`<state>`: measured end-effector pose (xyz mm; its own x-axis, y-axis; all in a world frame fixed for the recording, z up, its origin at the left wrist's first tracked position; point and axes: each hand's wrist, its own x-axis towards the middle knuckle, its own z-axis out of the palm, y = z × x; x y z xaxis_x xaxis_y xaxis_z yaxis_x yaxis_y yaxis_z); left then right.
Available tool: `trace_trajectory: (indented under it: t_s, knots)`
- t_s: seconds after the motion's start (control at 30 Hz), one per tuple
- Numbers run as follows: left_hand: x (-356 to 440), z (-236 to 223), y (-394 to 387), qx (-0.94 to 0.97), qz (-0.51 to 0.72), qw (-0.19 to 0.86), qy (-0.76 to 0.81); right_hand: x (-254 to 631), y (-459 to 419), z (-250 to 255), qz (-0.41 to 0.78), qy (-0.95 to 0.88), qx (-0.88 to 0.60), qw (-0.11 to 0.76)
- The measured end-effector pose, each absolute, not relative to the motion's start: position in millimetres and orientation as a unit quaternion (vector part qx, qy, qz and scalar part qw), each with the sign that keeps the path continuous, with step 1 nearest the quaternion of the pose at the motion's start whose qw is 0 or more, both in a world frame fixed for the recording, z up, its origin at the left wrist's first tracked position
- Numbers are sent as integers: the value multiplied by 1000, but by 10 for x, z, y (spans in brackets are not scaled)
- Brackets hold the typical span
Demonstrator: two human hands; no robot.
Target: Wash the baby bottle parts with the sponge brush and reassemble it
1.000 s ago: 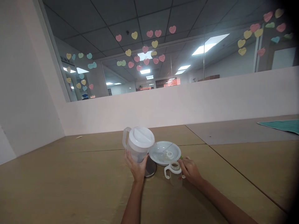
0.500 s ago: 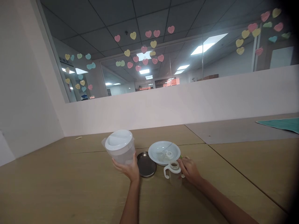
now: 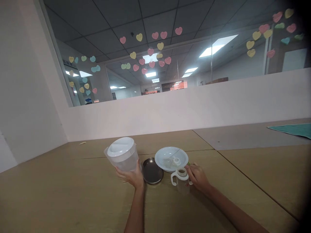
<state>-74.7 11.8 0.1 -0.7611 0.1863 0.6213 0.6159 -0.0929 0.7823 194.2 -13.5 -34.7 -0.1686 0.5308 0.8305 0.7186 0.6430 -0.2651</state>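
Note:
My left hand point(image 3: 132, 176) is wrapped round the lower side of a translucent white plastic pitcher point(image 3: 123, 158) with a white lid, tilted to the left. My right hand point(image 3: 198, 174) is closed on a thin green thing point(image 3: 189, 163), mostly hidden by the fingers, at the bowl's right edge. Just left of that hand stands a clear baby bottle point(image 3: 182, 186) with a white two-handled collar and an uncapped top. Behind the bottle is a white bowl point(image 3: 161, 151) holding a white bottle cap point(image 3: 176, 160) and a clear piece. Between pitcher and bottle lies a round dark metal tray point(image 3: 152, 173).
The wooden table point(image 3: 73, 194) has seams running across it and meets a white wall point(image 3: 170, 113) at the back. A teal cloth point(image 3: 295, 130) lies at the far right. A small pale scrap point(image 3: 82, 143) is near the wall at left.
The pitcher in my left hand has shifted slightly left and down. My right hand, the bottle, bowl and tray look the same, apart from a small camera shift.

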Motion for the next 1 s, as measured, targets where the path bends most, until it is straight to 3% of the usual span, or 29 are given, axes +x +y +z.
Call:
trace_trajectory:
  t_s: [0.37, 0.57, 0.7, 0.83, 1.0]
  knots:
    - [-745, -6, 142, -349, -607, 195, -687, 1956, -146, -337, -42, -757, -426, 493]
    - [-773, -45, 218, -337, -602, 192, -697, 2007, -143, -265, 38, -660, -493, 565]
    - [-712, -19, 162, -375, -617, 254, -643, 2062, -80, -269, 60, -595, -550, 583]
    - [-491, 23, 17, -545, -603, 261, -521, 2097, -8, -326, 59, -566, -579, 584]
    - [-132, -19, -72, -803, -395, 163, -415, 2137, 97, -451, 27, -581, -604, 545]
